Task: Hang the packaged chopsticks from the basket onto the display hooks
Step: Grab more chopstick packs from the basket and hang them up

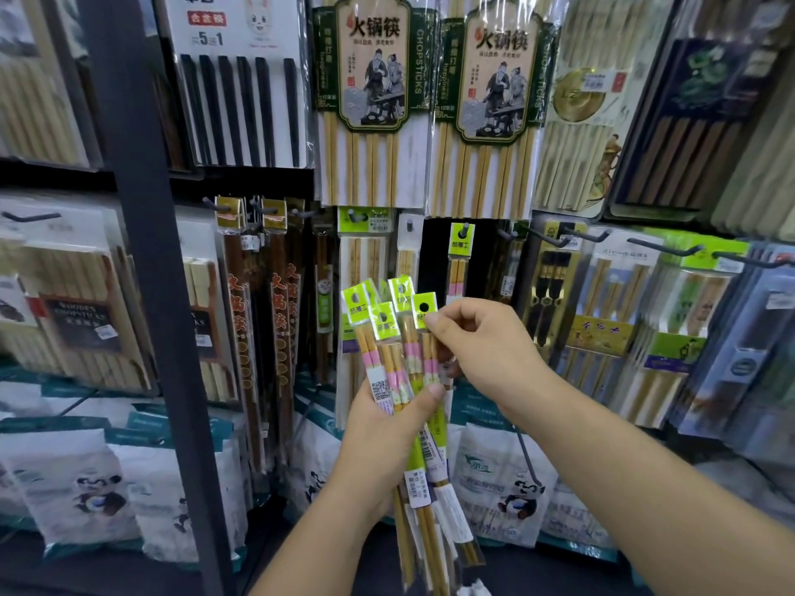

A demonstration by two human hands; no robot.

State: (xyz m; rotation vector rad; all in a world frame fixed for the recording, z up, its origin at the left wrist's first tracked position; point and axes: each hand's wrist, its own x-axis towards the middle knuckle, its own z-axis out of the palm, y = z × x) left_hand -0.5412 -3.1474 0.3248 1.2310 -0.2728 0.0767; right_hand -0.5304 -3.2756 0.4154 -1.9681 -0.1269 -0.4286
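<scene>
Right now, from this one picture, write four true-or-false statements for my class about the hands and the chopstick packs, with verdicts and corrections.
1. The left hand grips a bundle of lime-tagged chopstick packs. True.
2. The right hand is empty. False: it pinches the tag of one pack in the bundle.
3. A matching hung pack sits on a hook above the hands. True.
4. The bundle's chopsticks carry blue bands. False: the bands are pink.
</scene>
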